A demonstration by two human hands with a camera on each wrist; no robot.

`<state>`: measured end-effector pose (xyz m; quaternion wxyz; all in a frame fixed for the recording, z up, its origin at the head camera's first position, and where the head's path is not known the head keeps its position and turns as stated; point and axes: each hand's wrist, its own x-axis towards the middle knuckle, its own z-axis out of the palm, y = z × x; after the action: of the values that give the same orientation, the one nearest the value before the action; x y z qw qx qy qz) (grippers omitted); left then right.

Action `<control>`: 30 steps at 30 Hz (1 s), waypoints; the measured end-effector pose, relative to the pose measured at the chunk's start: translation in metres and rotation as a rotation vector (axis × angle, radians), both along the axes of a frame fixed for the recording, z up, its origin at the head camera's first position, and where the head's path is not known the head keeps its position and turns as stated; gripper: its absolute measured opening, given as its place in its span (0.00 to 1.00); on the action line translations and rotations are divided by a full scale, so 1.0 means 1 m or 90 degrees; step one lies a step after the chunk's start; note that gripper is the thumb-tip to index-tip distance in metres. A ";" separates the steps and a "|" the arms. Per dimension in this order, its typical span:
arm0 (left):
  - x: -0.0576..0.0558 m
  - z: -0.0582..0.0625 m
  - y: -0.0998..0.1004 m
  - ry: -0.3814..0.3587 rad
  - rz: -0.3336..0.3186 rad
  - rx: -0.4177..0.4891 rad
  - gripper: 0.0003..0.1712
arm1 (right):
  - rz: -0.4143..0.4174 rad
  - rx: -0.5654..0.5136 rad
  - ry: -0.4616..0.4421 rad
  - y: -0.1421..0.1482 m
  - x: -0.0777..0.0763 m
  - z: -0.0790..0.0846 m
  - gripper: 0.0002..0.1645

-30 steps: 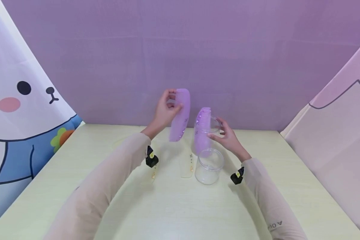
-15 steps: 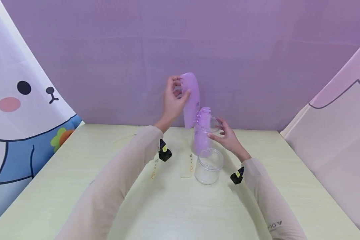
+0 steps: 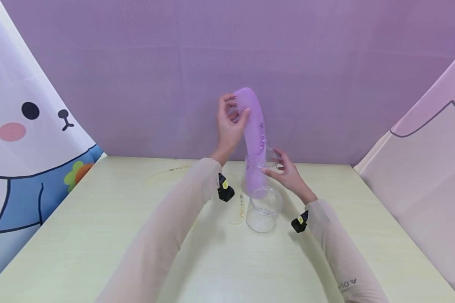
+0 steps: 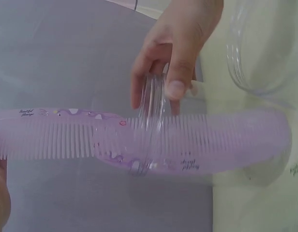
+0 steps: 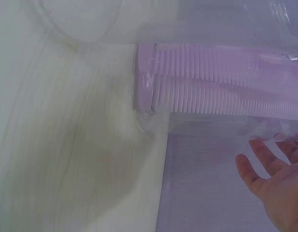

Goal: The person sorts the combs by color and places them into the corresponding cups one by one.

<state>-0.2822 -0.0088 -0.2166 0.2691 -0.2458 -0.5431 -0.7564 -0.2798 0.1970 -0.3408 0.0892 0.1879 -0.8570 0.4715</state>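
My left hand (image 3: 229, 126) pinches a purple comb (image 3: 254, 115) by its toothed side near the top, upright and slightly tilted. Its lower end overlaps the rim of a tall clear container (image 4: 151, 99) at the back of the table; whether it passes inside cannot be told. Within that container stands another purple comb (image 3: 255, 181). My right hand (image 3: 286, 172) grips the container near its rim, thumb in front and fingers round the far side. Directly before it stands a second clear container (image 3: 262, 216).
A see-through yellowish comb (image 3: 236, 212) lies left of the nearer container. Farther left lies another pale comb (image 3: 164, 173), partly behind my left sleeve (image 3: 167, 223). A purple cloth (image 3: 227, 50) hangs along the table's back edge.
My left hand has carried its comb up and to the right, from left of the rear container to over its rim. My right hand has kept its place on the container.
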 end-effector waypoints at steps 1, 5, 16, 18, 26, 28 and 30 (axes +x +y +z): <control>0.000 -0.001 0.001 -0.001 0.001 0.001 0.25 | 0.000 0.003 0.003 0.001 -0.002 -0.002 0.48; -0.001 -0.005 0.005 -0.005 0.001 -0.011 0.24 | 0.004 -0.002 0.007 0.002 -0.004 -0.005 0.49; -0.002 -0.028 0.014 -0.040 0.002 -0.040 0.24 | 0.006 -0.005 -0.016 -0.004 0.009 0.012 0.47; -0.003 -0.033 0.016 -0.048 0.002 -0.048 0.23 | 0.008 -0.006 -0.020 -0.007 0.015 0.018 0.47; -0.010 -0.060 0.022 -0.085 -0.019 -0.087 0.23 | 0.006 -0.001 -0.007 -0.001 0.002 0.003 0.48; -0.010 -0.064 0.023 -0.095 -0.025 -0.099 0.23 | 0.004 0.003 0.002 0.002 -0.004 -0.003 0.48; -0.006 -0.065 0.022 -0.104 -0.032 -0.111 0.24 | 0.002 0.010 0.005 0.001 -0.003 -0.002 0.48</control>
<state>-0.2886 0.0133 -0.2817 0.1827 -0.2192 -0.6204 -0.7306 -0.2828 0.1982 -0.3424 0.0908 0.1916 -0.8599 0.4644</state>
